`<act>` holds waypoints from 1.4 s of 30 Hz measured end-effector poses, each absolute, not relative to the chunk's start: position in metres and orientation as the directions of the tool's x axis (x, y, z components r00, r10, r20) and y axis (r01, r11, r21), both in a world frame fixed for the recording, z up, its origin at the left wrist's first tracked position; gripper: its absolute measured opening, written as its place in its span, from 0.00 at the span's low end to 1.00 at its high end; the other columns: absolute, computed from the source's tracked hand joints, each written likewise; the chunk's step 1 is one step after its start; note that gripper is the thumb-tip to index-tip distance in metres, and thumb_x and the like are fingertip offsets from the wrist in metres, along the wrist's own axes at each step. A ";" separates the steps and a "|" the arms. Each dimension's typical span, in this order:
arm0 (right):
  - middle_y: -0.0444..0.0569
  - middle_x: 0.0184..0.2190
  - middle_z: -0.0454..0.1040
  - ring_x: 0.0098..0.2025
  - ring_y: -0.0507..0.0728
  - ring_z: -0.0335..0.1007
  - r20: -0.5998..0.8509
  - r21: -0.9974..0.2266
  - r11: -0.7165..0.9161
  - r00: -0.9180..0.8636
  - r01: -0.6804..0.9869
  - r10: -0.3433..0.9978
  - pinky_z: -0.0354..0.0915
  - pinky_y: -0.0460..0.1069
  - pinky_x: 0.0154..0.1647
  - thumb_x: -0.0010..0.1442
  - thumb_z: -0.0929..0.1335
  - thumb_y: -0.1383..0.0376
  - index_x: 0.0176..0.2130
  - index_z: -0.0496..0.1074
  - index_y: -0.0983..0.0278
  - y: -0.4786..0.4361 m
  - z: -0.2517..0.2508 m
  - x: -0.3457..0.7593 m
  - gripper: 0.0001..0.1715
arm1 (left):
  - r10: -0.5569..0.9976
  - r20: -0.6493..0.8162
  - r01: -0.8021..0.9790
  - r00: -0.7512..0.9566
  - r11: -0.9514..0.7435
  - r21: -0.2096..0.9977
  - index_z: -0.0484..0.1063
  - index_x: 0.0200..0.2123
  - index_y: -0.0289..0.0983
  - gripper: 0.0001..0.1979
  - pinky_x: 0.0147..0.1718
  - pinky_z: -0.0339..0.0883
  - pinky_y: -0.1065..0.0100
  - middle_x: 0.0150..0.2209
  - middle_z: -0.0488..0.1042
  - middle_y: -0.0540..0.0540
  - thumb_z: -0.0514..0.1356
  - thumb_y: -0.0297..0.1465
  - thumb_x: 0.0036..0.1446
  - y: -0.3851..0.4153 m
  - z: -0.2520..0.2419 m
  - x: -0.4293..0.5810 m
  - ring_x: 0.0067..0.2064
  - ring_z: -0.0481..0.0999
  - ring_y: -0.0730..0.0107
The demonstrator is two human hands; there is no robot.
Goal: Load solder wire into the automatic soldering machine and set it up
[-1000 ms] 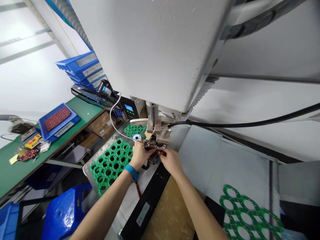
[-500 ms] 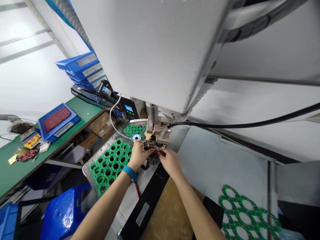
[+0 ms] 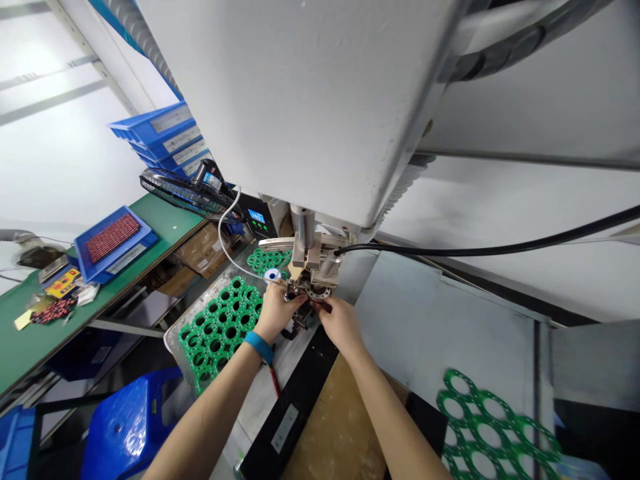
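Both of my hands meet under the metal tool head of a large white machine. My left hand, above a blue wristband, is closed, with thumb and fingertips at small metal parts beside the head. From the other side my right hand pinches close below a round disc with holes. What lies between the fingertips of either hand is too small and partly hidden. Left of my left hand, a sheet of green ring-shaped circuit boards lies on the worktop, near a small reel.
The white machine housing hangs low overhead, and a black cable runs right from the head. More green ring boards lie at lower right. At left are a fan, a blue tray on a green bench, and a blue stool.
Almost nothing differs. Both hands keep their place at the tool head, and the whole view has shifted very slightly.
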State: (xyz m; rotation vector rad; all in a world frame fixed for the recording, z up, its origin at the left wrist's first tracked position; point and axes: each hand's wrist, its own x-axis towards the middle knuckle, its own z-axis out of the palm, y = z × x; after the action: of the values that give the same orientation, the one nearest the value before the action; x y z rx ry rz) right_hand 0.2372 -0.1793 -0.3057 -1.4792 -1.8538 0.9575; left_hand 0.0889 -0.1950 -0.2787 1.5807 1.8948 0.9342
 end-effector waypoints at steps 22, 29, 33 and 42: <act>0.49 0.27 0.76 0.30 0.57 0.71 -0.014 -0.842 0.069 -0.149 0.536 0.989 0.61 0.47 0.30 0.50 0.67 0.66 0.27 0.75 0.62 -0.176 -0.305 0.236 0.06 | 0.981 0.065 0.622 -0.185 0.066 0.780 0.75 0.28 0.38 0.03 0.41 0.67 0.66 0.35 0.76 0.47 0.62 0.31 0.48 -0.194 -0.278 0.090 0.40 0.73 0.64; 0.48 0.28 0.76 0.32 0.56 0.71 -0.013 -0.856 0.071 -0.159 0.511 0.987 0.62 0.48 0.33 0.50 0.67 0.67 0.28 0.76 0.62 -0.176 -0.307 0.236 0.06 | 0.980 0.070 0.621 -0.184 0.061 0.781 0.74 0.26 0.36 0.04 0.40 0.67 0.65 0.34 0.75 0.46 0.62 0.30 0.49 -0.195 -0.279 0.090 0.38 0.73 0.64; 0.49 0.30 0.76 0.34 0.57 0.71 -0.003 -0.857 0.080 -0.160 0.509 0.987 0.62 0.48 0.35 0.50 0.67 0.68 0.29 0.76 0.62 -0.176 -0.307 0.236 0.07 | 0.980 0.070 0.625 -0.184 0.061 0.778 0.74 0.25 0.36 0.04 0.39 0.66 0.66 0.33 0.75 0.46 0.62 0.31 0.48 -0.195 -0.281 0.089 0.38 0.73 0.65; 0.48 0.27 0.75 0.31 0.57 0.70 0.004 -0.869 0.071 -0.137 0.489 0.991 0.61 0.48 0.33 0.48 0.67 0.66 0.28 0.76 0.62 -0.175 -0.311 0.235 0.06 | 0.981 0.083 0.626 -0.173 0.045 0.779 0.75 0.25 0.36 0.04 0.38 0.66 0.66 0.32 0.76 0.46 0.62 0.30 0.47 -0.195 -0.281 0.088 0.37 0.73 0.65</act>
State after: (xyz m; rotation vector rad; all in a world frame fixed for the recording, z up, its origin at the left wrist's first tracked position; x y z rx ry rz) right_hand 0.2348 -0.1751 -0.3107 -1.4816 -1.7045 0.9874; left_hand 0.0883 -0.1946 -0.2806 1.6130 1.8472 0.9687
